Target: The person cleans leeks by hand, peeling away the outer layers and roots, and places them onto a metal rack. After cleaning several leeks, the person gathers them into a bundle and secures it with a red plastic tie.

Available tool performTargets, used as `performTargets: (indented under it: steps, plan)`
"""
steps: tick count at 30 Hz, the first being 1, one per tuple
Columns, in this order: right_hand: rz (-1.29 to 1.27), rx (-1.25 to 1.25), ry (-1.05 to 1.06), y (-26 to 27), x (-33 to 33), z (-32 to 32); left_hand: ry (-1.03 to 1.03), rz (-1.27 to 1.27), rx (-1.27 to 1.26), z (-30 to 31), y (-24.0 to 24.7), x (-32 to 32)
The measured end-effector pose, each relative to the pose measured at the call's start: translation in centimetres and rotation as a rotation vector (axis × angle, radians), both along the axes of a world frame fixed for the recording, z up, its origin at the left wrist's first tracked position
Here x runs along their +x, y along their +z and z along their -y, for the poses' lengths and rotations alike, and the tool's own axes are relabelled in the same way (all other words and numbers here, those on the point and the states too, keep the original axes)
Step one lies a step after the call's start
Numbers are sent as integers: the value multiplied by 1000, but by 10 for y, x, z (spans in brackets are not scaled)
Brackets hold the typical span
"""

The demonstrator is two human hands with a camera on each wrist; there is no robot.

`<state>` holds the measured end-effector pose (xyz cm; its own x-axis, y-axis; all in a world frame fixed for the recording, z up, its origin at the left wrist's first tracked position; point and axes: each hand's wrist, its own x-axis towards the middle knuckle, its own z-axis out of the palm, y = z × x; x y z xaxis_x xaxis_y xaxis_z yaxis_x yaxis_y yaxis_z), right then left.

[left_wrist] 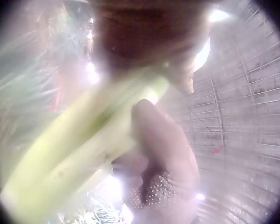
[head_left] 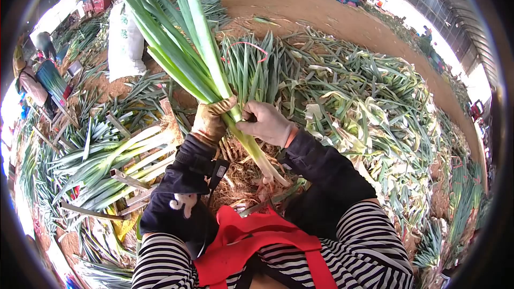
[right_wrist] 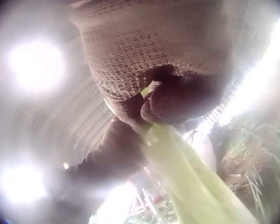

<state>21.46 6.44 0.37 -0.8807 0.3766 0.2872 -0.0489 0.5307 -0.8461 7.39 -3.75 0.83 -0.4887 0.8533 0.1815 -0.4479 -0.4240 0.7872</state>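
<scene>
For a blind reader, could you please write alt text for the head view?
A left hand and a right hand, gloved, hold a leek, leaves toward the top. A leafy heap lies at right, a white sack at upper left.

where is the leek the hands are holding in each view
Head: leek slants from the top edge, left of centre, down to below centre.
Left wrist: leek, blurred, from lower left up to near centre.
Right wrist: leek from centre down to the bottom, right of centre.
Shared landmark: right hand, central in head, below centre in left wrist, top in right wrist.
</scene>
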Motion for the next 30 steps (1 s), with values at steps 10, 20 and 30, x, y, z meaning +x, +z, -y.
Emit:
performTargets:
  steps: [10, 20, 30]
  plan:
    - [-219, 139, -196, -1, -3, 12, 21, -28, 3, 0, -2, -6]
    - [-100, 155, -220, 8, -2, 17, 6, -36, -9, 6, 13, 5]
    - [-115, -410, -30, 16, 3, 7, 140, -103, -131, 9, 20, 7]
